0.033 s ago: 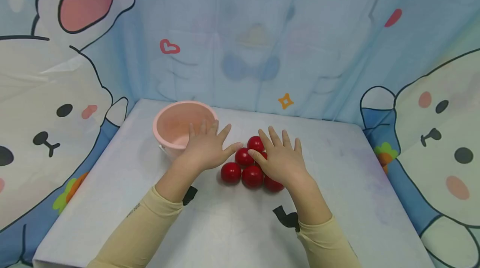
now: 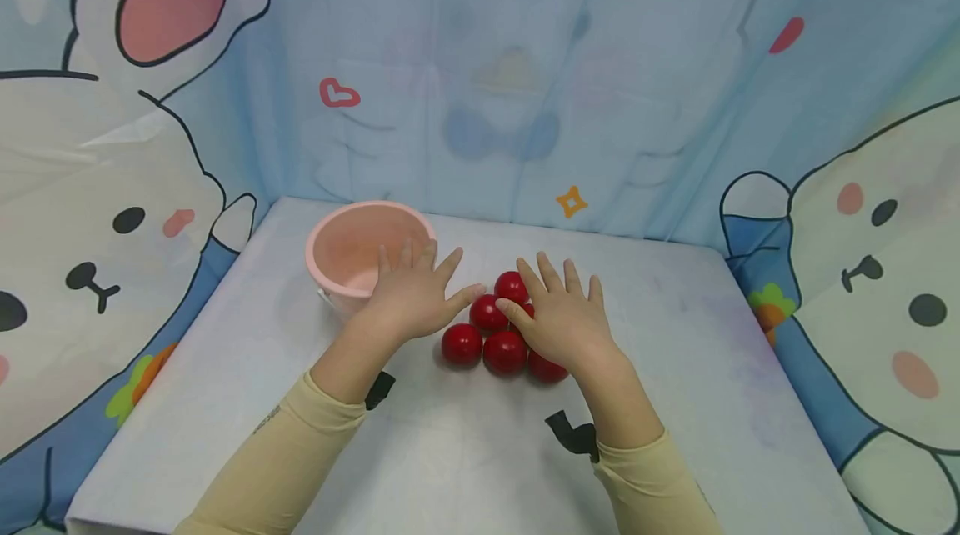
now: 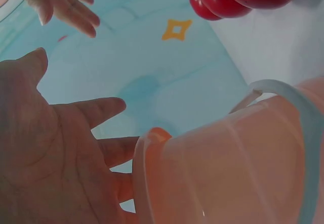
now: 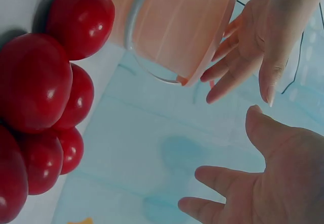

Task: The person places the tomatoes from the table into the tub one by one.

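Observation:
Several shiny red balls (image 2: 506, 352) sit in a close triangular cluster on the white table. To their left stands a pink bucket (image 2: 360, 239) with a pale handle (image 3: 310, 148). My left hand (image 2: 411, 297) is spread palm down over the bucket's near right rim, its fingers overlapping the opening in the head view and its thumb pointing toward the balls. Over the right side of the cluster, my right hand (image 2: 562, 318) is also spread with straight fingers, hiding parts of some balls. Neither palm holds anything in the left wrist view or the right wrist view.
The white table (image 2: 675, 368) meets a light blue curtain (image 2: 637, 102) with cartoon prints along its back edge. Printed bears flank it on both sides. A black strap (image 2: 573, 435) hangs by the right wrist, another black strap (image 2: 380, 390) by the left.

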### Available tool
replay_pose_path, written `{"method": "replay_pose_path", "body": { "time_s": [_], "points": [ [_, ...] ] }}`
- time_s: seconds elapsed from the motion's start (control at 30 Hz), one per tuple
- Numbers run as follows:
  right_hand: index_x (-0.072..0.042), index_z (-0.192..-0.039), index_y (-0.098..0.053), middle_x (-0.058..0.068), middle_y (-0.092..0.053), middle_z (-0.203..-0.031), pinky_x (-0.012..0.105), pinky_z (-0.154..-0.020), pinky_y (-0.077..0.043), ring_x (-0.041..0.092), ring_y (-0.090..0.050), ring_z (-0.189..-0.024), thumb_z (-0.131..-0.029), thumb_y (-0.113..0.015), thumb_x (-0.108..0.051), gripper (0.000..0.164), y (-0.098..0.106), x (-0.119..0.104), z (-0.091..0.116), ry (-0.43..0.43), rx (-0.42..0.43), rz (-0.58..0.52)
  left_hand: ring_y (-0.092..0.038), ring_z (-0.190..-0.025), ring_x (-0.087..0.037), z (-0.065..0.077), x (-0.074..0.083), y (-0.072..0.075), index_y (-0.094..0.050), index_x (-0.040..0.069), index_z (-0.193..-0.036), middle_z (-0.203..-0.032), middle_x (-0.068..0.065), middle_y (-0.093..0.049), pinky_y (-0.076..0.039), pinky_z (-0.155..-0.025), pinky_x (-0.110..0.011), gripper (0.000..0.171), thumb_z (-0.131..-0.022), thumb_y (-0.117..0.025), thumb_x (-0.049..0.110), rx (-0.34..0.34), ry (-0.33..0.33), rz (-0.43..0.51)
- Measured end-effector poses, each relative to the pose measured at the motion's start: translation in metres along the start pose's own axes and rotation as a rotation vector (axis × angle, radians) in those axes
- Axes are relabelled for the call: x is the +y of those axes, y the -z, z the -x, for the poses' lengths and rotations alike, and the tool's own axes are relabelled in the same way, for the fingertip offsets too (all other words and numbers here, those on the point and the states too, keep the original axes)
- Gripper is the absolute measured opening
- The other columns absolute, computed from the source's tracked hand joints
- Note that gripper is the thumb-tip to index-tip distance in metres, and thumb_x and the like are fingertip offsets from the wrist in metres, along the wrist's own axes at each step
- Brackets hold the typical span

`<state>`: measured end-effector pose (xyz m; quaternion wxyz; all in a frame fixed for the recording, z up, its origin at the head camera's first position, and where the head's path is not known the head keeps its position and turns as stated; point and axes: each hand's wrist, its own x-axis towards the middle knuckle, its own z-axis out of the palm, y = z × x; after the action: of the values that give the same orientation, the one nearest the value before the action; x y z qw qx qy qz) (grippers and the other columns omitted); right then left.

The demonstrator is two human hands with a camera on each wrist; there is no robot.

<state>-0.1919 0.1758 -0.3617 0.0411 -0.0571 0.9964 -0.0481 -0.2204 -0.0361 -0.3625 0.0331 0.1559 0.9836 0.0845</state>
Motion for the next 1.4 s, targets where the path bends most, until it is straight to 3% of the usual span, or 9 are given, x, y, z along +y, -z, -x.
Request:
{"method": "replay_pose_path", "body": {
  "time_s": [0.3,0.47,0.6,0.7,0.83,0.93,1.07,1.2,1.4],
  "points": [
    [-0.02,-0.157,-0.028,0.017,-0.029,-0.161,0.07,-0.116,-0.019,0.048,-0.026,-0.145,-0.094,-0.052,-0.059,0.078,0.0,0.015,0.004,0.028,0.033,-0.009,-0.014,-0.153,-0.036,0.0,-0.017,0.003,-0.017,0.03,-0.159,-0.165,-0.008,-0.021,-0.005,-0.121,-0.064,0.079,-0.094,-0.023,0.075,0.022,-0.004,0.074],
    [-0.015,-0.151,-0.041,0.018,-0.047,-0.15,0.065,-0.104,-0.042,0.043,-0.046,-0.135,-0.096,-0.053,-0.052,0.067,-0.004,0.043,0.01,0.006,0.01,-0.111,-0.01,-0.153,-0.036,0.003,-0.062,0.017,-0.019,0.022,-0.159,-0.166,-0.008,-0.018,-0.011,-0.121,-0.064,0.081,-0.096,-0.022,0.073,0.051,0.091,0.245],
    [-0.014,-0.146,-0.048,0.018,-0.055,-0.143,0.063,-0.099,-0.046,0.042,-0.051,-0.13,-0.097,-0.053,-0.05,0.062,-0.023,0.07,0.015,-0.046,-0.026,-0.23,0.001,-0.151,-0.047,0.006,-0.114,0.02,-0.025,0.014,-0.158,-0.165,-0.019,-0.013,0.002,-0.119,-0.068,0.079,-0.099,-0.02,0.067,0.201,0.178,0.314],
    [-0.015,-0.146,-0.048,0.017,-0.055,-0.143,0.061,-0.096,-0.05,0.041,-0.055,-0.126,-0.096,-0.054,-0.05,0.062,-0.045,0.088,0.017,-0.096,-0.052,-0.348,-0.005,-0.151,-0.047,0.01,-0.149,0.013,-0.024,0.016,-0.158,-0.165,-0.02,-0.013,-0.004,-0.119,-0.068,0.071,-0.102,-0.022,0.06,0.288,0.244,0.472],
    [-0.02,-0.15,-0.042,0.015,-0.05,-0.147,0.043,-0.076,-0.059,0.03,-0.066,-0.091,-0.093,-0.058,-0.055,0.069,-0.079,0.102,0.018,-0.173,-0.095,-0.528,-0.017,-0.152,-0.036,0.012,-0.174,-0.009,-0.018,0.029,-0.159,-0.166,-0.008,-0.016,-0.02,-0.119,-0.063,0.066,-0.102,-0.026,0.059,0.311,0.334,0.847],
    [-0.026,-0.153,-0.036,0.012,-0.047,-0.151,0.03,-0.064,-0.053,0.023,-0.06,-0.073,-0.087,-0.063,-0.061,0.079,-0.102,0.108,0.017,-0.208,-0.114,-0.643,-0.024,-0.152,-0.026,0.01,-0.179,-0.027,-0.014,0.039,-0.158,-0.167,0.002,-0.016,-0.026,-0.121,-0.052,0.061,-0.102,-0.03,0.059,0.284,0.365,1.161],
    [-0.033,-0.154,-0.032,0.009,-0.041,-0.156,0.032,-0.075,-0.059,0.031,-0.063,-0.103,-0.08,-0.069,-0.064,0.088,-0.123,0.111,0.017,-0.226,-0.108,-0.75,-0.027,-0.15,-0.019,0.006,-0.175,-0.041,-0.014,0.045,-0.156,-0.167,0.009,-0.012,-0.027,-0.123,-0.043,0.058,-0.103,-0.036,0.052,0.285,0.341,1.421],
    [-0.039,-0.153,-0.032,0.008,-0.041,-0.156,0.037,-0.085,-0.06,0.037,-0.055,-0.125,-0.08,-0.073,-0.06,0.086,-0.133,0.113,0.016,-0.216,-0.082,-0.81,-0.023,-0.152,-0.018,0.004,-0.166,-0.043,-0.018,0.041,-0.157,-0.167,0.008,-0.013,-0.024,-0.124,-0.044,0.056,-0.104,-0.037,0.041,0.339,0.296,1.497],
    [-0.039,-0.15,-0.039,0.01,-0.046,-0.151,0.027,-0.068,-0.056,0.024,-0.06,-0.084,-0.078,-0.076,-0.056,0.082,-0.137,0.116,0.016,-0.209,-0.096,-0.83,-0.027,-0.15,-0.015,0.003,-0.158,-0.046,-0.028,0.037,-0.155,-0.163,0.01,-0.025,-0.031,-0.12,-0.045,0.05,-0.105,-0.031,0.034,0.433,0.329,1.44]
  ]
}}
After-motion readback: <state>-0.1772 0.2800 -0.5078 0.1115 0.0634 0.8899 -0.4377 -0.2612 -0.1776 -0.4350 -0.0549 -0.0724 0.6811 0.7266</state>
